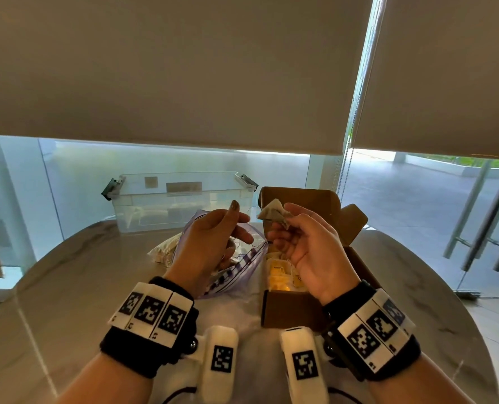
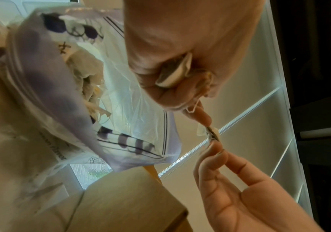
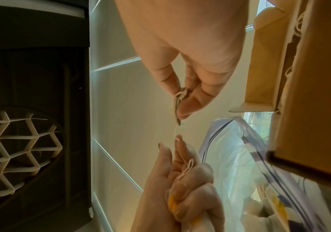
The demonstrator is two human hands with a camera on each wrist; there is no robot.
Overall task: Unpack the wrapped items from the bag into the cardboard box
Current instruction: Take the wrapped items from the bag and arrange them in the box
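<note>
Hands meet above the gap between bag and box, both raised off the round marble desk [image 1: 67, 287]. The right hand [image 1: 309, 246] pinches a small wrapped item [image 1: 274, 215], a crumpled tan sachet, between thumb and fingers [image 3: 190, 102] and holds it in the air over the near left part of the cardboard box [image 1: 295, 310]. A thin white string [image 3: 186, 166] runs from that sachet toward the left hand [image 1: 210, 240]. In the right wrist view the left hand has its lower fingers curled round a second wrapped item [image 3: 178, 202], pale with yellow showing, while its upper fingers stretch out near the string; whether they grip the string itself I cannot tell. The bag [image 1: 242, 266], a clear zip pouch with purple bands, lies open on the desk just left of the box and behind the left hand, with more pale wrapped pieces inside. The box stands open, flaps up, with yellow-tagged sachets [image 1: 280, 275] already lying in it. Behind the bag stands a clear plastic tub [image 1: 181, 199] with latch handles, and a small clear pack of light-coloured bits [image 1: 163, 249] lies beside the bag on its left.
</note>
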